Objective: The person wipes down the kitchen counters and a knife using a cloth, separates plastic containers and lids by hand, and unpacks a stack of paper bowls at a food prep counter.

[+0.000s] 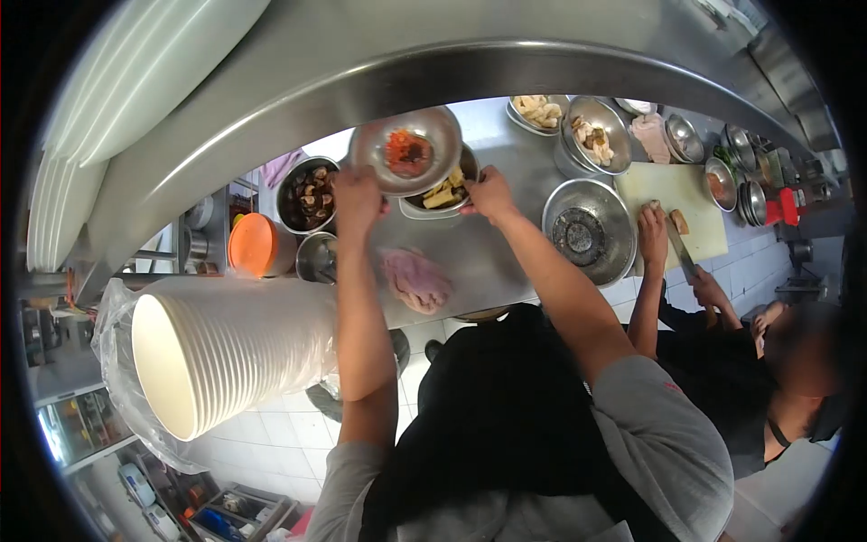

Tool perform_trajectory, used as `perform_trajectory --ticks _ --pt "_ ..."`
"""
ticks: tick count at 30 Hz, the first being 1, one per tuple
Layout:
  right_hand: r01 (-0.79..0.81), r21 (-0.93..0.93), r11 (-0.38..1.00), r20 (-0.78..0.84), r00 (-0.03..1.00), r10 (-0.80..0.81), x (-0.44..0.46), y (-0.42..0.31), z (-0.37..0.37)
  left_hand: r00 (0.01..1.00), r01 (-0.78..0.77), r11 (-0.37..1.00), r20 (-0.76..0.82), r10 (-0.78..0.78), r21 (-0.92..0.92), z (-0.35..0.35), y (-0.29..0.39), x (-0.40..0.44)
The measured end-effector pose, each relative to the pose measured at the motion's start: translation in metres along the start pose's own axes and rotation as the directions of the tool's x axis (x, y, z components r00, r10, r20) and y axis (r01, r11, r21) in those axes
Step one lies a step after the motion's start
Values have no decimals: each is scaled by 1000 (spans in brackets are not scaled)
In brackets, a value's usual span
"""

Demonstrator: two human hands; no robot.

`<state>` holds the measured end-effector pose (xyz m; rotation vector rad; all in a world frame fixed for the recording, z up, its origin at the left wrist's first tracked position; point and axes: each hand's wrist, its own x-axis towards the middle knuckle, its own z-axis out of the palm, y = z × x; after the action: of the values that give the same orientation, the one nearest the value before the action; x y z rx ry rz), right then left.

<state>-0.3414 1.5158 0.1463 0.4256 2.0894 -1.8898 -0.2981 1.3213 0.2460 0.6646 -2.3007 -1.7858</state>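
Observation:
My left hand grips the near left rim of a shallow metal bowl with chopped red pieces in it. This bowl is raised and overlaps a metal container of yellowish chunks, hiding part of it. At that container's right side, my right hand has its fingers closed on the rim. Left of my left hand stands a metal pot holding dark brown pieces. A crumpled pink cloth lies on the steel counter between my forearms.
A large wet metal bowl sits to the right. Beyond it, a co-worker's hands use a knife on a cutting board. Stacked white tubs and an orange-lidded container stand left. A steel shelf overhangs the counter.

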Motion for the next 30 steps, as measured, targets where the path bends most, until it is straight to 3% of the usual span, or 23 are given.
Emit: perform_trajectory --ticks 3,5,6,8,12,13,15,17,18,19,20,22,24,27,30 --pt "-19 -7 1000 32 999 19 0 17 -2 988 83 995 125 -89 49 28 -45 21" --pt "-28 -16 999 49 998 29 -3 21 -5 959 -281 869 101 263 408 53 -105 47" --pt "-64 -47 997 27 998 65 -6 20 -7 960 -281 870 101 263 406 55 -99 40" --pt "-96 -72 993 -5 995 96 -9 22 -11 987 -111 841 -43 157 530 60 -79 19" --pt "-147 128 981 120 984 132 -11 41 -8 992 -116 838 110 67 533 42 -70 17" --pt "-184 224 957 177 973 146 -10 43 -9 991 -136 804 69 118 579 38 -67 8" --pt "-212 215 953 168 970 178 -6 33 -16 983 -168 764 47 178 623 40 -77 2" --pt "-250 213 945 168 962 216 -4 22 -19 902 -269 739 -107 418 617 45 -105 2" --pt "-230 196 953 249 952 178 -4 18 -22 903 -278 732 -90 419 622 44 -109 2" --pt "-201 178 963 326 936 135 -3 12 -26 997 -69 969 -21 77 237 45 -99 0" --pt "-194 183 964 316 940 129 -2 5 -29 958 246 958 185 -217 -149 48 -91 0" --pt "-222 199 954 437 892 117 0 -6 -27 956 245 954 206 -209 -171 57 -115 11" --pt "-206 209 956 417 903 104 4 -5 -29 953 244 951 231 -199 -189 63 -124 17" --pt "-311 336 889 512 853 105 14 -2 -40 968 211 939 189 -163 -271 72 -119 19" --pt "-177 264 948 452 891 41 27 10 -47 975 193 959 151 -164 -207 89 -114 28"
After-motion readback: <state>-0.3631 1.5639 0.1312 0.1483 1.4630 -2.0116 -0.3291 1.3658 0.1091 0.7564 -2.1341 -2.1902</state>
